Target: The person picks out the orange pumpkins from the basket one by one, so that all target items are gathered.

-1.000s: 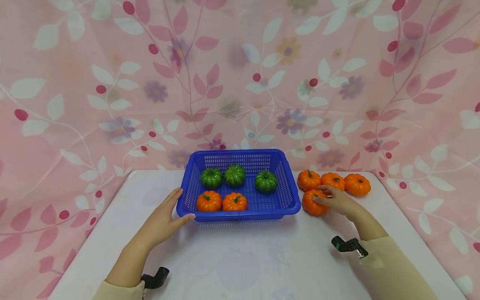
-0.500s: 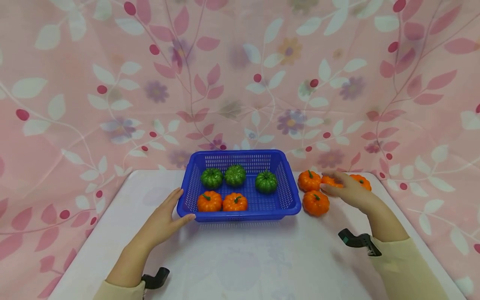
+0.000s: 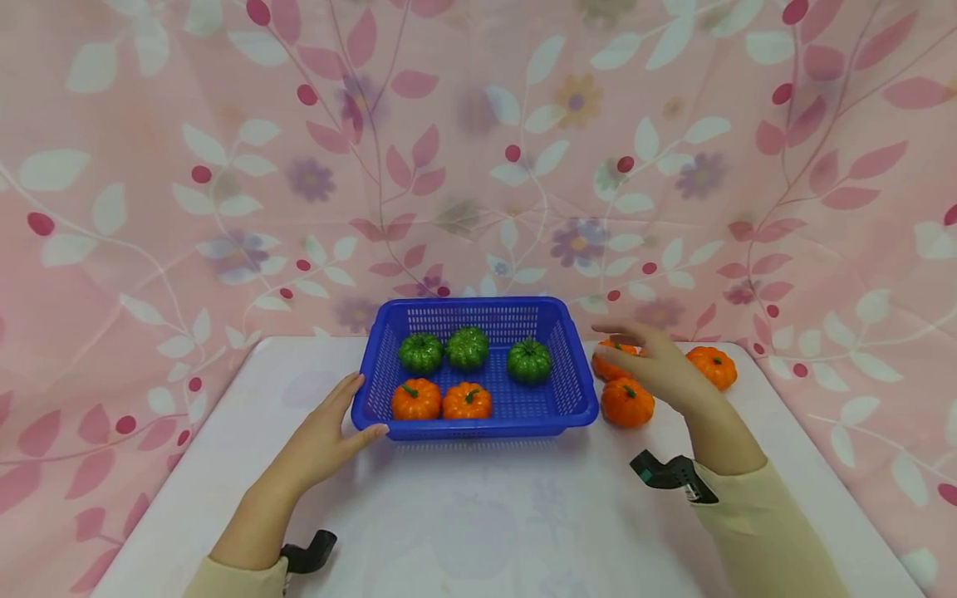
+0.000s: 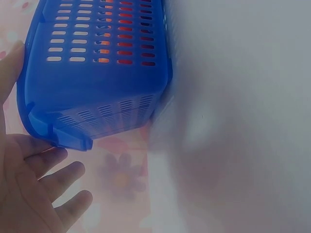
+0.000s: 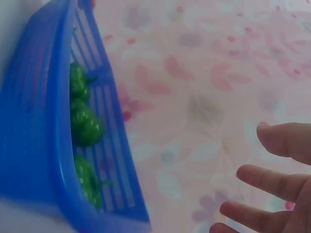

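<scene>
My left hand (image 3: 321,440) rests at the front left corner of a blue plastic basket (image 3: 478,429), its thumb by the front rim and fingers along the left side. In the left wrist view those fingers (image 4: 65,177) lie fairly straight. The basket holds green toy pumpkins (image 3: 530,362) and orange ones (image 3: 416,399). To its right, my right hand (image 3: 661,365) hovers over loose orange pumpkins (image 3: 628,403), partly covering one (image 3: 615,359) and hiding another. The right wrist view shows its fingers (image 5: 267,184) spread, with nothing between them.
Another orange pumpkin (image 3: 712,367) lies at the far right of the white tabletop (image 3: 478,515). Behind the table hangs a pink cloth (image 3: 463,166) with leaves and flowers. Black wrist cameras (image 3: 673,475) sit at both cuffs.
My right hand leaves the front loose pumpkin, passes rightward over the back row, then comes back left toward the basket. The left hand and basket stay put.
</scene>
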